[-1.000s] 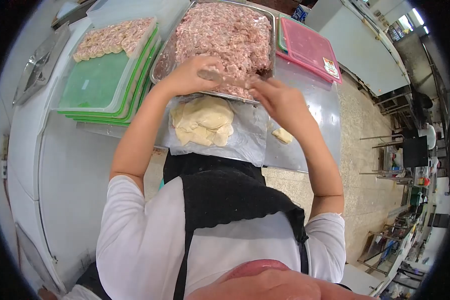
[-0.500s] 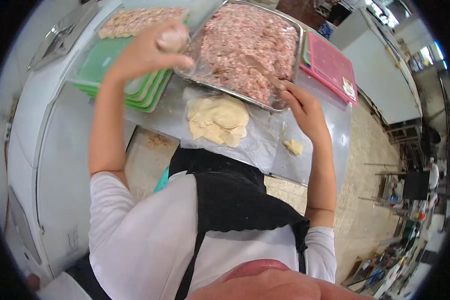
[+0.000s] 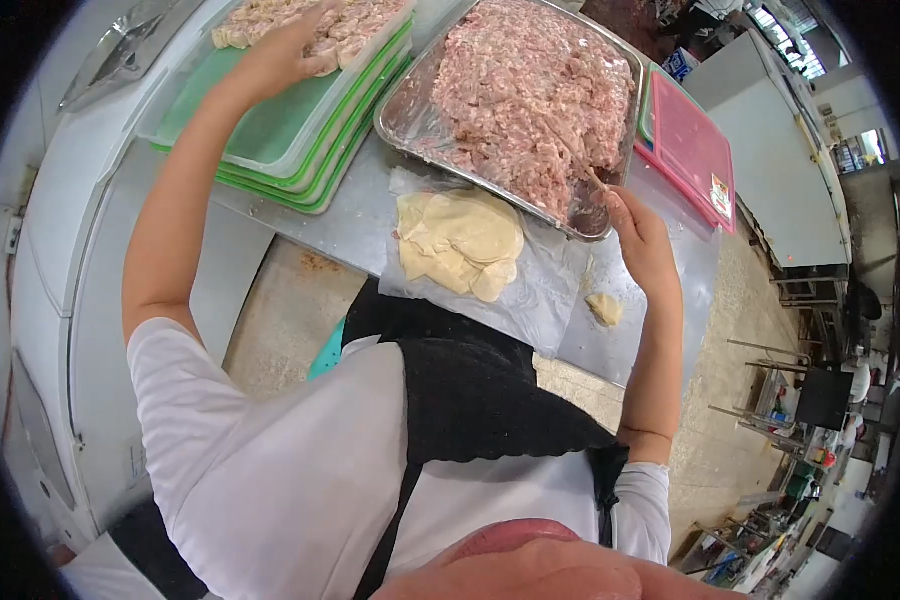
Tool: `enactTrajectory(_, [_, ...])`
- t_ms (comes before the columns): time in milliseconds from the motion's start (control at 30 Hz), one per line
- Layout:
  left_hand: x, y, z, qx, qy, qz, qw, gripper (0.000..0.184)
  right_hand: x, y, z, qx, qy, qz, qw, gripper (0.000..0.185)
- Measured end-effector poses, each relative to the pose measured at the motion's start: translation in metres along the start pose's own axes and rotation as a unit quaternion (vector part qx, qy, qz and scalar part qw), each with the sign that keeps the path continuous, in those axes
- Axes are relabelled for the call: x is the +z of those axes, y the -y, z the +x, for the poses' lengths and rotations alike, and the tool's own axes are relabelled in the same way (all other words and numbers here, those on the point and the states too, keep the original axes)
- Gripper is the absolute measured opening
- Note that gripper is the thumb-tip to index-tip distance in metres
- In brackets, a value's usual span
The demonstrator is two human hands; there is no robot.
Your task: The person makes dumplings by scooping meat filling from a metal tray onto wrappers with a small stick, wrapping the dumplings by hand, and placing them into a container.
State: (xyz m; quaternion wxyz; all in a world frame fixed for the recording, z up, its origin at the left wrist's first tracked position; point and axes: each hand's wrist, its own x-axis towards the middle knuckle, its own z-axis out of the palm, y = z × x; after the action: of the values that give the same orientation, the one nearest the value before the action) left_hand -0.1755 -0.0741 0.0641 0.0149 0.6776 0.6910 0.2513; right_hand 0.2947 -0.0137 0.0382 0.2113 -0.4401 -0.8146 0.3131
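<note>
My left hand [image 3: 278,58] reaches over the dumplings [image 3: 355,32] in the top green-bottomed container [image 3: 210,110], its thumb and fingers apart and touching the row; nothing shows gripped. My right hand [image 3: 642,240] pinches a thin spatula [image 3: 592,178] whose far end lies in the pink minced filling [image 3: 530,100]. That filling heaps up in a metal tray [image 3: 490,187] lined with clear plastic. Below the tray, a pile of pale dough wrappers [image 3: 460,243] rests on a plastic sheet [image 3: 540,300]. A small dough piece [image 3: 604,309] lies near my right forearm.
More green-edged containers [image 3: 315,195] are stacked beneath the top one. A pink lid [image 3: 692,150] lies right of the metal tray. An empty metal pan [image 3: 120,50] is at the far left. The steel table's front edge [image 3: 300,240] runs before my apron.
My left hand has moved from the filling tray to the container, carrying a pale filled piece on the way. My right hand still holds the spatula at the tray's near corner. The view has shifted.
</note>
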Motion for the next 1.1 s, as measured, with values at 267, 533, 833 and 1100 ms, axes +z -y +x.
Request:
enactTrajectory(267, [-0.001,-0.03,-0.016,0.086,-0.069,0.007,0.994,0.066,-0.016,0.029,0.058,-0.138,0.058,-0.388,0.909,0.025])
enactTrajectory(533, [0.074,-0.146,-0.078,0.16,0.084,-0.224,0.958,0.019,0.028,0.053,0.021,-0.187,0.096,-0.482,0.851,0.021])
enactTrajectory(833, [0.171,-0.112,-0.102,0.155,0.034,-0.308,0.938,0.025,0.06,0.048,0.039,-0.191,0.099,-0.458,0.862,0.03])
enactTrajectory(1100, [0.163,-0.119,-0.103,0.077,-0.014,-0.324,0.943,0.015,0.048,0.048,0.043,-0.179,0.039,-0.266,0.946,0.03])
